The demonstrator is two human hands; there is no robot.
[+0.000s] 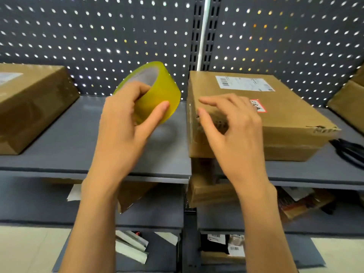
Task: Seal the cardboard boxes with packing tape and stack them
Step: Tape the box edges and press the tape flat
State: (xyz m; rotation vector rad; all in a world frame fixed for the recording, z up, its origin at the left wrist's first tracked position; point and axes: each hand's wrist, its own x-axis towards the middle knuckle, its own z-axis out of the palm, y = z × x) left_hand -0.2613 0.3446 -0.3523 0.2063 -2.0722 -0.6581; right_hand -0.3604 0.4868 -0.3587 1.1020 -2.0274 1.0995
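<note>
A yellow roll of packing tape is held above the grey shelf by my left hand, fingers hooked through its core and thumb pressed on the outer face. To its right a flat cardboard box with a white shipping label and a red-edged sticker lies on the shelf. My right hand hovers at the box's near left corner, fingers spread and loosely bent, holding nothing. Whether the fingertips touch the cardboard is unclear.
A second cardboard box lies at the shelf's left end and another box at the far right. Black scissors rest right of the middle box. Lower shelves hold more boxes and parcels. A perforated panel backs the shelf.
</note>
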